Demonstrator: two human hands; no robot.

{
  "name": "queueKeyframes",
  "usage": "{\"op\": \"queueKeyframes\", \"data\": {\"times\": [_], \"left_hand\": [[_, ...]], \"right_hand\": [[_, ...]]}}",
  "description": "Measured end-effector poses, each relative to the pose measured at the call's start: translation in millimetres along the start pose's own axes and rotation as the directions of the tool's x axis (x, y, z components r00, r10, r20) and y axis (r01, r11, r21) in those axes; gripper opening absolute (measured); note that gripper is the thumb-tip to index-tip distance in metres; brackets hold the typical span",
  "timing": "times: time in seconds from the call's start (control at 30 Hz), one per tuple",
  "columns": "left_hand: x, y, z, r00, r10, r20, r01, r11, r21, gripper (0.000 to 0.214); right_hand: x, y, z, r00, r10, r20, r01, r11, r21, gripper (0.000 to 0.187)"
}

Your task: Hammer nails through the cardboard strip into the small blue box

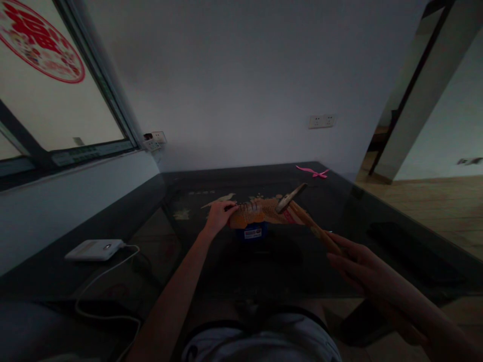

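My left hand (pixel 219 215) rests on the left end of a flat orange-brown wooden piece (pixel 260 212) lying on a blue box (pixel 252 232), its fingers pinched at a row of small dark nails (pixel 243 206). My right hand (pixel 356 266) grips the wooden handle of a hammer (pixel 302 211). The hammer's metal head hangs just above the right part of the wooden piece.
The dark glass table (pixel 377 221) carries a pink ribbon-like thing (pixel 313 172) at the far edge. A white power bank (pixel 94 249) with a white cable lies at the left. A window (pixel 56 100) stands left, wall sockets (pixel 322 121) behind, a doorway right.
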State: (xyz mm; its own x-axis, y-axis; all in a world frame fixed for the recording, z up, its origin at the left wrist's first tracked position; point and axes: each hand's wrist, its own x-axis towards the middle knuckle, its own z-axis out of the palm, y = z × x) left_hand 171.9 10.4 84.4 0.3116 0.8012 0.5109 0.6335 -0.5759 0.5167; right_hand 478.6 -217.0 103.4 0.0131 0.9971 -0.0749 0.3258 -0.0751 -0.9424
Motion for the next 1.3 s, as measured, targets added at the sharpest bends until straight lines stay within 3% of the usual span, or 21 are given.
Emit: {"op": "queueKeyframes", "data": {"times": [0.83, 1.03, 1.13, 1.23, 1.3], "left_hand": [[-2.8, 4.5, -0.9, 1.0, 0.014, -0.011, -0.015, 0.999, -0.052, 0.011], [-3.3, 3.2, -2.7, 1.0, 0.01, 0.003, -0.01, 0.996, -0.089, 0.013], [-6.6, 15.1, -12.8, 0.995, 0.039, -0.089, -0.042, 0.999, -0.03, 0.025], [-19.9, 42.8, -21.0, 0.965, 0.122, -0.232, -0.111, 0.992, 0.059, 0.024], [-35.2, 65.7, -18.2, 0.955, 0.206, -0.213, -0.194, 0.978, 0.077, 0.021]], "right_hand": [[-3.8, -6.9, 6.8, 1.0, -0.023, -0.011, 0.023, 0.999, 0.025, 0.055], [-5.3, 0.8, 8.1, 1.0, 0.013, -0.009, -0.013, 0.998, 0.06, 0.06], [-6.3, 3.3, 8.5, 1.0, 0.027, 0.003, -0.027, 0.997, 0.074, 0.064], [-7.8, 2.4, 8.1, 0.999, 0.03, -0.013, -0.028, 0.993, 0.114, 0.065], [-9.4, 1.2, 8.0, 0.999, 0.034, -0.037, -0.028, 0.989, 0.145, 0.067]]}}
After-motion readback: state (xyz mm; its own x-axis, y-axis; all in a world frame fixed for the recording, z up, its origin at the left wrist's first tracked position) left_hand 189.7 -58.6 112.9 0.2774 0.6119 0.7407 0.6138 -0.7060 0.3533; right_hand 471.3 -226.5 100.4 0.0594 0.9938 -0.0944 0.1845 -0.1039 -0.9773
